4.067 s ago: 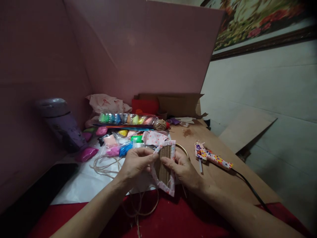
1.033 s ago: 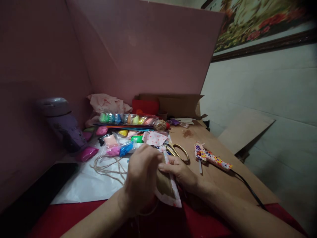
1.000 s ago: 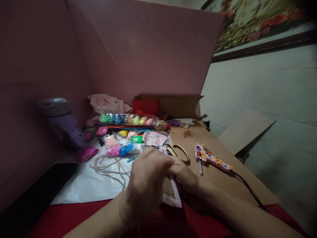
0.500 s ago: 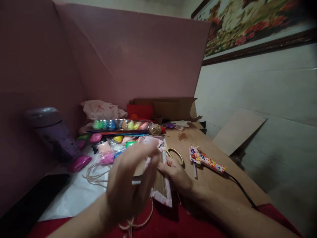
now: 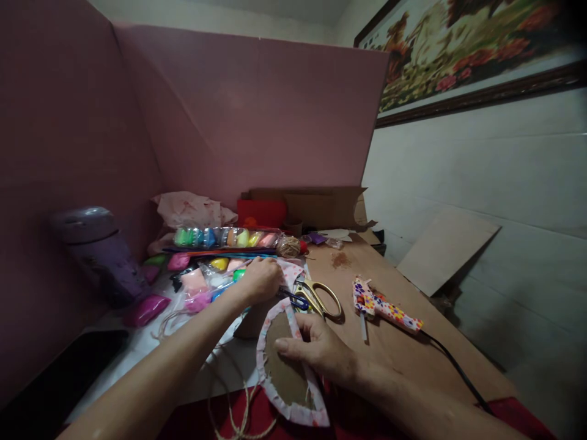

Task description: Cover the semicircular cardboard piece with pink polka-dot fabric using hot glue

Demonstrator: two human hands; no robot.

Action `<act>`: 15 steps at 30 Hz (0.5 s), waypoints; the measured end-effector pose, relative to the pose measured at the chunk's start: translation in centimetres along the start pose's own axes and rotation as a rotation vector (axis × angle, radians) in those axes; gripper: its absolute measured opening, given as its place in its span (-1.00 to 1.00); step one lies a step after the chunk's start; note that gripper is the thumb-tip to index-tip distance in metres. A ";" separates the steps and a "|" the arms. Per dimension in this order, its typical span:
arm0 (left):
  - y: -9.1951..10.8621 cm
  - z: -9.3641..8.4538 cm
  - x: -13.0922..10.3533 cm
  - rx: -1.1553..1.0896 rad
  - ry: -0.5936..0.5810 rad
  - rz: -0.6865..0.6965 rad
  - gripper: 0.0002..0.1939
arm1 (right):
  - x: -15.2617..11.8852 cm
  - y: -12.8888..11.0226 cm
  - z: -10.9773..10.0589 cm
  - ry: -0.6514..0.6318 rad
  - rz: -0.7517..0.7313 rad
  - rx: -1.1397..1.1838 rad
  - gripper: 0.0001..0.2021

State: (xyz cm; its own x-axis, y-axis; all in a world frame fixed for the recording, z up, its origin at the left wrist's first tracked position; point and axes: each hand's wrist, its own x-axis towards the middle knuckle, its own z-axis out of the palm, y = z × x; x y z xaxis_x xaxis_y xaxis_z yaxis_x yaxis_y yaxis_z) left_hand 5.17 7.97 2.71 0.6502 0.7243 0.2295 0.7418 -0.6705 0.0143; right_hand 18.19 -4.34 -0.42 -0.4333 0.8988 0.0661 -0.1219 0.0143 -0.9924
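My right hand (image 5: 323, 348) grips a half-oval cardboard piece (image 5: 287, 370) at its straight side, thumb on the brown face. Pink-and-white patterned fabric is folded over the piece's edge all round. My left hand (image 5: 263, 279) reaches forward over the supplies with curled fingers; whatever it pinches is hidden. Right beside it lie a scrap of the pink patterned fabric (image 5: 292, 272) and gold-handled scissors (image 5: 326, 299). A dark blue loop handle (image 5: 300, 302) lies between the hands. Loose twine (image 5: 241, 421) trails below the left forearm.
To the right, a flower-patterned glue gun (image 5: 385, 307) with a black cord rests on a cardboard sheet (image 5: 413, 360). Packs of coloured clay (image 5: 229, 237), a twine ball (image 5: 288, 245) and loose clay packets lie at the back. A purple bottle (image 5: 107, 256) stands left.
My left hand has moved from above the cardboard piece, forward to the fabric and scissors. The piece in my right hand has come lower and nearer, its brown face now in plain view.
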 end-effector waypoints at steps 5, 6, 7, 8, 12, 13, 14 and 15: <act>-0.3 0.8 0.5 -0.081 0.038 -0.051 -0.82 | 0.1 0.1 0.0 0.010 0.027 0.008 -0.70; -0.4 0.8 0.5 -0.108 0.064 -0.074 -0.83 | 0.1 0.1 0.0 0.018 0.029 0.007 -0.70; -0.4 0.7 0.5 -0.139 0.095 -0.103 -0.84 | 0.1 0.2 0.0 0.025 0.029 0.005 -0.69; -0.5 0.6 0.6 -0.177 0.130 -0.134 -0.84 | 0.1 0.1 0.0 0.031 0.029 0.002 -0.69; -1.0 -0.5 1.1 -0.393 0.279 -0.261 -0.84 | 0.1 0.0 0.1 0.037 0.029 0.010 -0.69; -1.2 -0.9 1.3 -0.460 0.320 -0.290 -0.85 | 0.1 0.0 0.1 0.037 0.026 0.015 -0.69; -1.4 -1.3 1.5 -0.532 0.364 -0.319 -0.87 | 0.1 -0.1 0.1 0.039 0.022 0.018 -0.69; -1.6 -1.7 1.6 -0.608 0.411 -0.349 -0.89 | 0.1 -0.1 0.1 0.043 0.018 0.018 -0.68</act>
State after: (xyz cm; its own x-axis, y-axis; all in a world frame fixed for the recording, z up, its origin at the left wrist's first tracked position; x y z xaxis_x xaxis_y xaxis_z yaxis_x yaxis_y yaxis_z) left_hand 4.73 9.90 4.71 0.1976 0.8703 0.4511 0.5948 -0.4723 0.6505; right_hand 18.10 -4.24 -0.28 -0.3968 0.9169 0.0435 -0.1304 -0.0094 -0.9914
